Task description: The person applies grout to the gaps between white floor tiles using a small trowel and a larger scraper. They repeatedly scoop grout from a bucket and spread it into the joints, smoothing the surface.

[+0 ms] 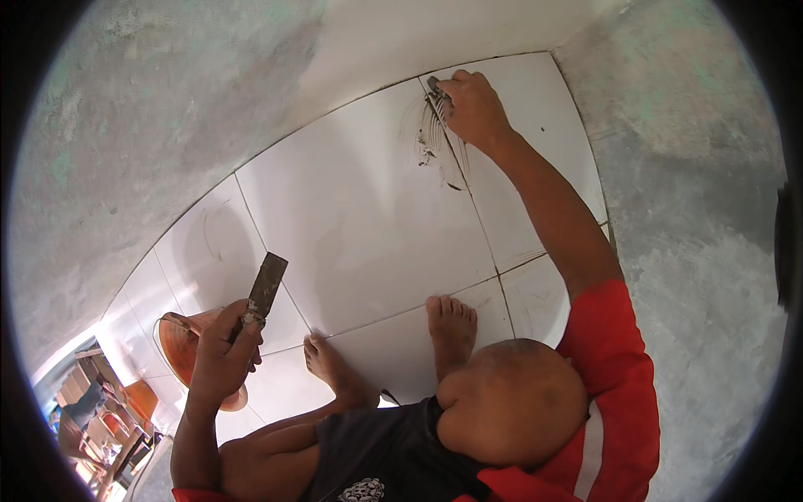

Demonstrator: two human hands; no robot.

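My left hand (pixel 222 351) is closed around a putty knife (pixel 268 280), its flat rectangular blade coated with grey paste and pointing up and away. At the far right, my right hand (pixel 474 107) pinches a small dark grey piece (pixel 433 84) against the white floor tiles (pixel 368 201), over a joint near the wall. I cannot tell what that piece is made of. Dark grey grout (pixel 432 138) is smeared in curved streaks beside the joint, with a few small lumps. The tile joint (pixel 477 209) runs from there toward my feet.
An orange-brown bucket (pixel 177 347) with a wire handle stands partly hidden behind my left hand. Bare grey plastered walls rise on the far side (pixel 184 84) and the right (pixel 686 251). My bare feet rest on the tiles. Clutter (pixel 104 427) lies at lower left.
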